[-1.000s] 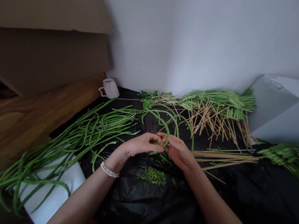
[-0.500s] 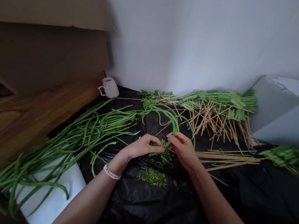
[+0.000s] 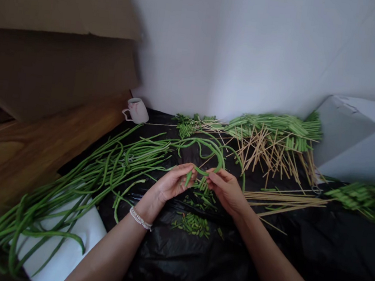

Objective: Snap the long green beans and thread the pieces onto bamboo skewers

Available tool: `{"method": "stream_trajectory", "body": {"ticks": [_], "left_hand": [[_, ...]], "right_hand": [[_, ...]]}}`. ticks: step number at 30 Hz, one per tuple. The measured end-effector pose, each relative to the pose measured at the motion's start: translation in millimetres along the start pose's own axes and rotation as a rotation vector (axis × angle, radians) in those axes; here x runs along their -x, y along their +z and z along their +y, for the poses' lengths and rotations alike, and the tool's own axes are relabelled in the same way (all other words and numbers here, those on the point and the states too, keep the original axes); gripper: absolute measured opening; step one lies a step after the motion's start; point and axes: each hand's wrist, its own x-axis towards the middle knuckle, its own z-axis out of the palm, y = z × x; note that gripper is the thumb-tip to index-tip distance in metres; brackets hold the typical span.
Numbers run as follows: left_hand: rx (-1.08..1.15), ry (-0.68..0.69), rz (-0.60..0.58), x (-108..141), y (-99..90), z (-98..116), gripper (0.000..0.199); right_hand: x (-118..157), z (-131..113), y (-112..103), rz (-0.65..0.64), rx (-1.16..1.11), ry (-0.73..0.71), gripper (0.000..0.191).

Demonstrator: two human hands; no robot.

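A long green bean (image 3: 220, 156) curves down from the pile and bends between my two hands. My left hand (image 3: 176, 182), with a beaded bracelet at the wrist, pinches it near its end; a short length hangs below the fingers. My right hand (image 3: 227, 188) grips the same bean a little to the right, thumb against fingers. Short cut bean pieces (image 3: 194, 224) lie on the black plastic sheet (image 3: 186, 263) below my hands, with more partly hidden behind them. Loose wooden skewers (image 3: 282, 200) lie just right of my right hand.
Many long beans (image 3: 138, 152) spread across the left, partly over a white sheet (image 3: 57, 256). Bean pieces on skewers (image 3: 278, 124) are piled at the back right, with another heap (image 3: 367, 201) farther right. A mug (image 3: 138, 110), cardboard box (image 3: 56, 65) and white box (image 3: 361, 139) stand around.
My left hand has turned palm-up and risen slightly, now pinching the bean's end. The bean section between my hands has swung from hanging down to lying across, leftward.
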Motion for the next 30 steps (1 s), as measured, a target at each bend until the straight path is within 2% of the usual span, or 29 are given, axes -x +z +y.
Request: {"method": "stream_trajectory", "body": {"ticks": [3,5,7,9,11,13,14,17,20,22,25,27,30], "left_hand": [[0.179,-0.174,-0.098,1.4,4.7,-0.4,0.022],[0.267,-0.236,-0.122,4.0,5.9,3.6,0.024],[0.348,-0.183,-0.120,6.9,4.1,10.7,0.028],[0.389,-0.050,-0.098,8.2,0.5,17.1,0.029],[0.287,-0.012,-0.069,6.7,-2.0,18.6,0.024],[0.051,-0.043,-0.039,3.4,-1.5,13.7,0.011],[-0.084,-0.047,-0.026,1.8,-0.3,9.6,0.012],[-0.358,-0.004,-0.033,-0.8,4.6,-3.1,0.030],[-0.454,0.042,0.010,-0.7,6.7,-9.3,0.034],[-0.450,0.054,0.045,-0.3,6.8,-9.3,0.035],[-0.443,0.066,0.026,1.5,8.1,-5.6,0.034],[-0.501,0.037,-0.043,4.2,10.3,-2.8,0.033],[-0.656,-0.069,-0.171,8.2,12.7,-0.7,0.033]], "right_hand": [[1.8,-1.6,2.3,-0.032,-0.060,0.030,0.026],[2.5,-4.3,1.2,-0.050,-0.116,0.053,0.026],[2.7,-7.8,-1.5,-0.053,-0.181,0.069,0.026],[2.5,-10.9,-4.0,-0.049,-0.212,0.066,0.026],[2.5,-11.9,-4.7,-0.060,-0.151,0.055,0.025],[2.7,-10.2,-3.1,-0.096,-0.020,0.042,0.025],[2.8,-8.4,-1.8,-0.111,0.053,0.028,0.028],[3.1,-2.1,2.3,-0.095,0.234,-0.034,0.053],[3.8,1.6,5.2,-0.085,0.354,-0.043,0.072],[4.2,1.2,6.1,-0.099,0.415,-0.038,0.069],[4.0,-2.8,4.9,-0.022,0.481,-0.092,0.046],[3.5,-6.0,3.1,0.026,0.475,-0.110,0.037],[3.0,-7.8,1.1,0.026,0.391,-0.051,0.036]]}}
